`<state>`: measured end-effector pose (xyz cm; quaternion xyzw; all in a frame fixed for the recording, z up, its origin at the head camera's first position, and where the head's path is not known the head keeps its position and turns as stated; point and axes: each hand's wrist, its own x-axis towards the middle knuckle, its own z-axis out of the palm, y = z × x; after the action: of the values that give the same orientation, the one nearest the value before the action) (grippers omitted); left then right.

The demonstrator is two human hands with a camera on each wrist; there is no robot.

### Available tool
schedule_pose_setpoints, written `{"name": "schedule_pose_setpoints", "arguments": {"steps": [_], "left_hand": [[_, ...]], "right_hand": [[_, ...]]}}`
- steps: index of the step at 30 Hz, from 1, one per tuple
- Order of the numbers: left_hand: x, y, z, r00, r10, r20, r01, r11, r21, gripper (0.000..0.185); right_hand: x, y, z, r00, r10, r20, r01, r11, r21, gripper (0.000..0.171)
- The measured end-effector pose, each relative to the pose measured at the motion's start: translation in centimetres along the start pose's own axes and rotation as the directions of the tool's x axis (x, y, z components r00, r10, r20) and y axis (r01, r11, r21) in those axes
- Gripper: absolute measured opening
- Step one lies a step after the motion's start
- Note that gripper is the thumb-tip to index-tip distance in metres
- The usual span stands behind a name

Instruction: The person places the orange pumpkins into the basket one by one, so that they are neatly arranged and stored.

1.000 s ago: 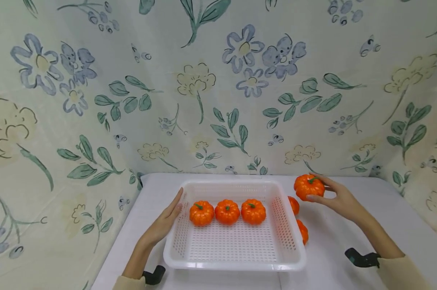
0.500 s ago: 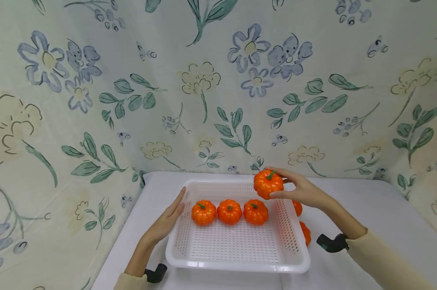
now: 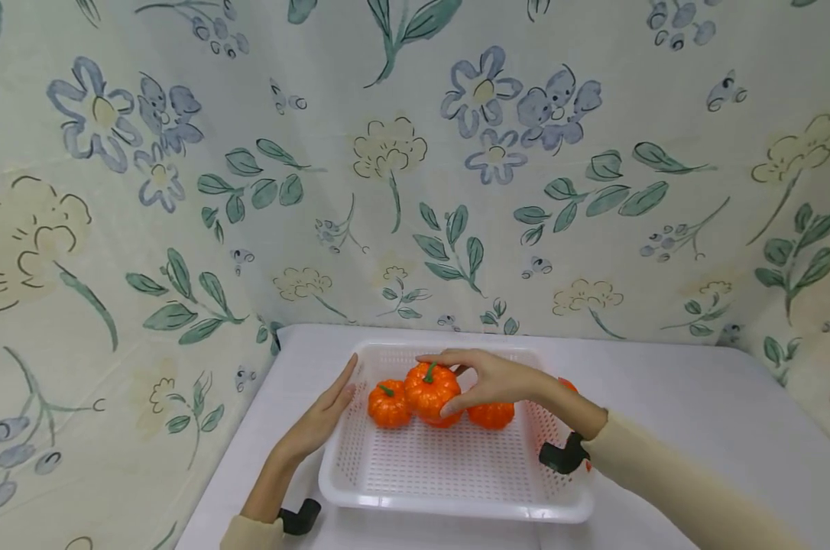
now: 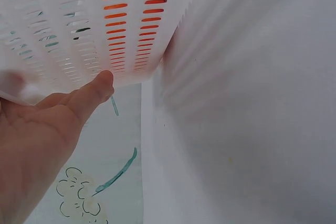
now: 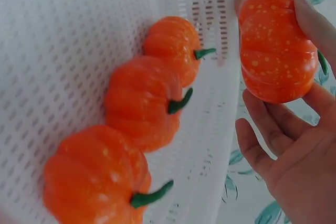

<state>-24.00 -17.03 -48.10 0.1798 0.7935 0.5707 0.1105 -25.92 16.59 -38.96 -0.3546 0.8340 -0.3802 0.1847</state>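
A white perforated basket (image 3: 456, 510) sits on the white table. My right hand (image 3: 449, 382) grips a speckled orange pumpkin (image 3: 425, 397) by its sides and holds it over the basket, in front of the row inside. The right wrist view shows this pumpkin (image 5: 273, 45) clear of three pumpkins lined up on the basket floor (image 5: 176, 48) (image 5: 142, 103) (image 5: 94, 182). In the head view the left pumpkin (image 3: 386, 405) and right pumpkin (image 3: 491, 416) show; the middle one is hidden. My left hand (image 3: 325, 409) lies flat against the basket's left wall (image 4: 105, 40), the thumb touching it.
Another orange pumpkin (image 3: 568, 384) peeks out on the table just right of the basket, behind my right forearm. Floral cloth walls close in at the back and on both sides. Bare white tabletop (image 3: 697, 428) stretches to the right.
My right hand has carried the pumpkin leftward from beside the basket to over its middle and lowered it toward the row. The left hand has stayed against the basket.
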Motion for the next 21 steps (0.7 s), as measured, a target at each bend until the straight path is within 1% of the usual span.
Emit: {"name": "schedule_pose_setpoints", "arguments": {"steps": [3,6,11,16,21], "left_hand": [[0.0,-0.1,0.0,1.0,0.003,-0.002,-0.003,1.0,0.003,0.06],[0.1,-0.1,0.0,1.0,0.011,-0.003,-0.011,1.0,0.013,0.059],[0.1,0.0,0.0,1.0,0.007,0.007,-0.007,1.0,0.021,0.059],[0.0,0.1,0.0,1.0,-0.004,0.0,0.004,1.0,0.016,0.059],[0.0,0.1,0.0,1.0,-0.012,-0.011,0.012,1.0,0.01,0.058]], "right_hand": [[1.6,-0.1,1.8,0.996,-0.033,0.084,0.034,0.999,-0.008,0.078],[2.7,-0.1,3.6,0.989,-0.047,0.142,0.051,0.998,-0.021,0.08],[4.1,-0.1,5.8,0.979,-0.054,0.195,0.063,0.997,-0.04,0.082],[4.8,-0.1,7.3,0.967,-0.063,0.248,0.077,0.996,-0.049,0.08],[5.0,0.2,8.3,0.959,-0.033,0.28,0.045,0.998,-0.037,0.079]]}}
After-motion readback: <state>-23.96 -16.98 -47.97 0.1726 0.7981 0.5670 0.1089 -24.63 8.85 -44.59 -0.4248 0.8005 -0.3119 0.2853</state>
